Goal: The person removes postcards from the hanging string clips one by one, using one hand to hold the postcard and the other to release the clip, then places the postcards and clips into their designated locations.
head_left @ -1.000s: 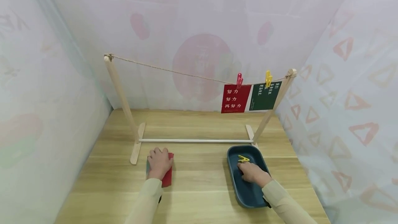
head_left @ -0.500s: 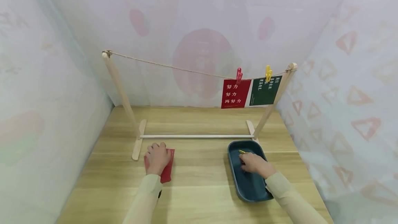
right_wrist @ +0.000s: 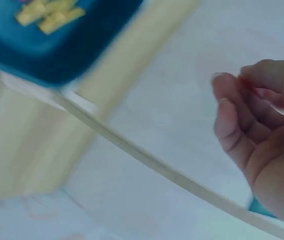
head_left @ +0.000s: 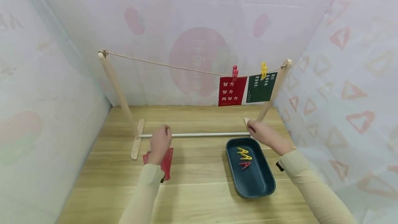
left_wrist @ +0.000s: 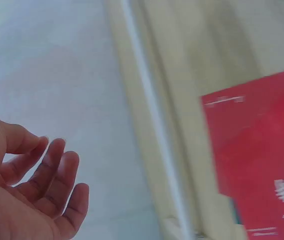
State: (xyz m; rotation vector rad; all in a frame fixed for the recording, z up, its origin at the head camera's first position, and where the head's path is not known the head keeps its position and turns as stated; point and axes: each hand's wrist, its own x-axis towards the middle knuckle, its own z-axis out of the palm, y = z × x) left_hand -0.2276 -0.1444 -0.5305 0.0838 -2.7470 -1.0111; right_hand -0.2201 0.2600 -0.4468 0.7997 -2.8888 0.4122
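My left hand (head_left: 160, 142) hangs above the rack's white crossbar (head_left: 199, 134), fingers loosely curled and holding nothing. Just on my side of that bar, under the hand, the red card (head_left: 165, 161) lies flat on the table (head_left: 199, 189), its long axis running away from the bar toward me. Farther right along the bar, my right hand (head_left: 262, 134) hovers at the bar's end, fingertips pinched on what seems a red clip (right_wrist: 252, 87), though blur hides its direction. The blue tray (head_left: 258, 186) holds more clips.
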